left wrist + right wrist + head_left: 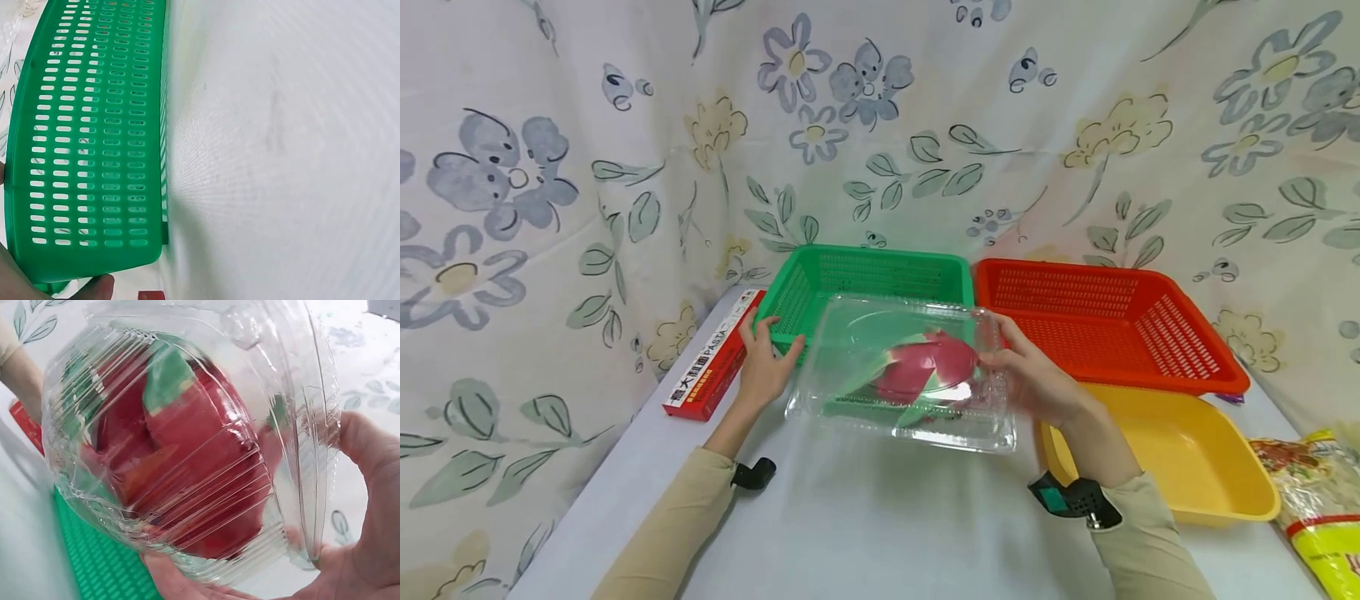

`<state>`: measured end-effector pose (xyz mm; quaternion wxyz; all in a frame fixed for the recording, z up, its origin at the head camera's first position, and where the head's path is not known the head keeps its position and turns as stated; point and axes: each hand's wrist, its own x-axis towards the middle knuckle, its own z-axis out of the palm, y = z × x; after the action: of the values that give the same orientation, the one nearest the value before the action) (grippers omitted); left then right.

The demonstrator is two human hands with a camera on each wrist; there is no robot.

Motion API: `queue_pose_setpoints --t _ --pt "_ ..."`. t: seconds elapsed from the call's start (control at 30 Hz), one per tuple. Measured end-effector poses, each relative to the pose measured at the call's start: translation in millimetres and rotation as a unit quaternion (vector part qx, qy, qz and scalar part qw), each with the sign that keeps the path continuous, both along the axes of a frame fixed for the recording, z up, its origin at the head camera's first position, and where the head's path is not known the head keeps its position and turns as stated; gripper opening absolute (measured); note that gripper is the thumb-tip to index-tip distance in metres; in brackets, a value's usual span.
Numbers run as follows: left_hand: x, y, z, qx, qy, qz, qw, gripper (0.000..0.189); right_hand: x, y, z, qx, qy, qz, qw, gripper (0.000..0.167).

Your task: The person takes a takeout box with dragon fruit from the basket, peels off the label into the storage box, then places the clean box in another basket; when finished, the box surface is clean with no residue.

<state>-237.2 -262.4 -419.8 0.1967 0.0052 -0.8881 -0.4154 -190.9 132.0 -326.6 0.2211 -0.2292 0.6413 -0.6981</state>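
My right hand (1037, 375) grips the right end of a clear plastic clamshell container (842, 333), which is held tilted above the table. Through its wall shows a red dragon fruit (200, 456) with green scales. My left hand (765, 367) is at the near left corner of a green slotted basket (880, 262), fingers spread around it. In the left wrist view, fingertips (100, 289) show beside the basket's lower end. The container hides part of the basket's front in the head view.
A red PASTA box (707, 375) lies left of the green basket. On the right stand a red basket (1067, 292), a yellow tray (1195, 450) and a food packet (1311, 492). Floral cloth (880, 125) hangs behind the white table (880, 533).
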Motion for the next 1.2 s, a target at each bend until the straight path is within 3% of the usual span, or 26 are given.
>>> queue_pose_setpoints --t 0.23,0.5,0.7,0.93,1.2 --pt "0.3 -0.7 -0.3 0.000 -0.005 0.000 1.0000 0.061 -21.9 -2 23.8 0.025 -0.001 -0.036 0.9990 0.066" --pt "4.2 -1.0 -1.7 0.005 0.000 -0.003 1.0000 0.063 -56.7 -18 39.9 0.056 -0.056 -0.096 0.9923 0.064" --pt "2.4 0.5 -1.6 0.008 0.012 -0.004 0.9999 0.063 -83.1 -29 46.7 0.056 -0.084 -0.124 0.9871 0.072" --pt "2.6 0.3 -3.7 0.007 0.005 -0.001 1.0000 0.062 -107.9 -47 47.5 0.064 -0.113 -0.150 0.9800 0.085" --pt "1.5 0.7 -3.0 0.006 0.011 0.003 0.9999 0.062 -128.8 -67 37.6 0.150 -0.072 -0.175 0.9705 0.089"
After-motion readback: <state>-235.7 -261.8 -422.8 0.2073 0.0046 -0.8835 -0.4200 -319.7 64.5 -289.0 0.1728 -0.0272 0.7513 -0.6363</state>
